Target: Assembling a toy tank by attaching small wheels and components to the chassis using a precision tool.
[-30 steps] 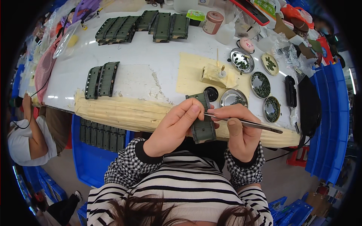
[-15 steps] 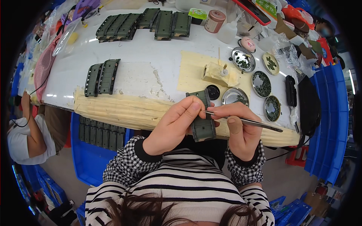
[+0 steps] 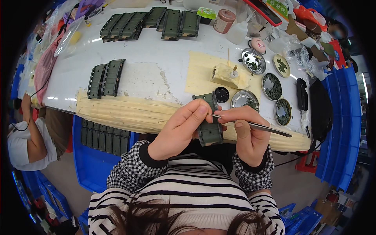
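Note:
My left hand (image 3: 178,127) is closed around a dark green rectangular plastic piece (image 3: 210,133) with ridged side edges, held above the padded front edge of the table. Between the fingers of my right hand (image 3: 250,133) lies a pair of slim metal tweezers (image 3: 266,128), slanting down to the right. The tweezers' tip meets the middle of the green piece, beside my left thumb. Whether a small part sits in the tip is too small to tell. Just beyond the piece stand a round black lid (image 3: 222,94) and a metal dish (image 3: 244,101) holding small green parts.
Several more dishes of small green bits, such as this one (image 3: 271,87), stand at right. A tape-covered block (image 3: 229,77) sits behind. Similar green pieces (image 3: 106,79) lie at left and in stacks (image 3: 123,26) far back. A blue crate (image 3: 92,166) stands below left; a person's arm (image 3: 33,131) shows at far left.
Almost nothing differs. The whole view has shifted very slightly, and both hands keep their hold on the green piece and the tweezers.

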Demonstrator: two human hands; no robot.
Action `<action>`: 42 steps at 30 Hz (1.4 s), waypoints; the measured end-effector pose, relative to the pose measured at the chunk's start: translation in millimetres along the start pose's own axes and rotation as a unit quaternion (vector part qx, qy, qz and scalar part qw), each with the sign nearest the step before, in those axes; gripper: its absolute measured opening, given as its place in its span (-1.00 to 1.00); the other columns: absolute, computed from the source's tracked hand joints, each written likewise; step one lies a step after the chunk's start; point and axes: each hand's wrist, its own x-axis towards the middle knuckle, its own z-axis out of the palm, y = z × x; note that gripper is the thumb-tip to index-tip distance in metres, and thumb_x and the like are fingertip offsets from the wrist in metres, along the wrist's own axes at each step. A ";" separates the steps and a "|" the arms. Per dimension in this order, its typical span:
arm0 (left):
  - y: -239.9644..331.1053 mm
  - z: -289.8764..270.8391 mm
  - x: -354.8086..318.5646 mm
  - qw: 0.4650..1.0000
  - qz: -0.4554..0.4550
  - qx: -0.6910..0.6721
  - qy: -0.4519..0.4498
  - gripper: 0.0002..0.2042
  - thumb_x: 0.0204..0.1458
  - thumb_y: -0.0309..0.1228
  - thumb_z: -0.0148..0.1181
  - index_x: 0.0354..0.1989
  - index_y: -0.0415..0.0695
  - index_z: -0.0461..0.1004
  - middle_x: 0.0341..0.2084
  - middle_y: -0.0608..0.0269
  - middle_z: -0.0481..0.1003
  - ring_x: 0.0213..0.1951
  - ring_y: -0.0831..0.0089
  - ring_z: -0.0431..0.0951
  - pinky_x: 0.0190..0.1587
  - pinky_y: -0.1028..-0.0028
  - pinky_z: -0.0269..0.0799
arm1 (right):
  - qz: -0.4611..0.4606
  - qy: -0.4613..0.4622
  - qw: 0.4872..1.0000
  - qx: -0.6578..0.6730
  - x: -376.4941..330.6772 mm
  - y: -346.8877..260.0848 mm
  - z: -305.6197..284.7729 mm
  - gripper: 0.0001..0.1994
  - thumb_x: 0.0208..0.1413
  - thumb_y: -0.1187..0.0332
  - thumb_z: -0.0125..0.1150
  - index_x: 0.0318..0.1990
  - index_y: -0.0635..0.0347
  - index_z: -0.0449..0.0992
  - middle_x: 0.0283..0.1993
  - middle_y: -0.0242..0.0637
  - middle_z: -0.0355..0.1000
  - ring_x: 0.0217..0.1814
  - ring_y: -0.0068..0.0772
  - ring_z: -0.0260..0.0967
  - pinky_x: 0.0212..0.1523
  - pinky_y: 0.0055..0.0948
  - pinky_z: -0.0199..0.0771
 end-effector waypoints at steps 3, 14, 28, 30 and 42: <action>1.7 -4.5 0.0 1.000 -0.013 0.011 -0.012 -0.70 0.36 -0.19 -0.26 -0.27 -0.15 0.28 -0.25 0.12 0.53 -0.23 0.56 0.54 -0.34 0.63 0.47 | 0.037 0.005 0.999 0.007 0.8 -2.5 1.3 -0.86 0.20 0.50 0.11 -0.19 0.37 0.55 -0.24 -0.20 0.52 -0.27 -0.43 0.47 0.02 -0.42 0.47; 3.6 -4.7 -1.4 0.998 -0.029 0.058 -0.003 -0.73 0.36 -0.22 -0.22 -0.29 -0.13 0.30 -0.33 0.35 0.39 -0.27 0.67 0.41 -0.24 0.64 0.40 | 0.044 0.025 0.998 0.026 -4.7 -0.6 4.4 -0.84 0.25 0.48 0.04 -0.18 0.38 0.54 -0.29 -0.25 0.50 -0.28 -0.52 0.44 0.07 -0.44 0.44; -1.9 -3.0 -0.2 1.000 -0.005 -0.007 0.000 -0.72 0.36 -0.26 -0.23 -0.29 -0.18 0.32 -0.12 0.18 0.40 -0.13 0.59 0.39 -0.08 0.55 0.39 | 0.013 0.047 0.998 0.041 -6.3 5.1 9.8 -0.79 0.29 0.43 0.01 -0.18 0.40 0.53 -0.27 -0.23 0.51 -0.26 -0.52 0.45 -0.15 -0.56 0.46; -5.3 -7.0 0.5 1.000 -0.008 0.018 0.007 -0.71 0.36 -0.26 -0.23 -0.29 -0.18 0.33 -0.06 0.13 0.40 -0.12 0.58 0.39 -0.04 0.54 0.38 | 0.013 0.048 0.998 0.034 -6.6 5.3 10.2 -0.79 0.29 0.43 0.01 -0.18 0.40 0.54 -0.26 -0.22 0.51 -0.26 -0.52 0.45 -0.17 -0.57 0.45; 13.4 -1.5 -3.5 0.999 -0.026 -0.017 0.027 -0.70 0.33 -0.34 -0.19 0.17 -0.14 0.20 0.11 0.02 0.29 0.06 0.28 0.47 0.02 0.37 0.50 | -0.007 0.136 0.990 0.031 -5.3 11.0 9.8 -0.73 0.34 0.35 -0.06 -0.20 0.41 0.49 -0.22 -0.15 0.53 -0.25 -0.47 0.46 -0.18 -0.53 0.43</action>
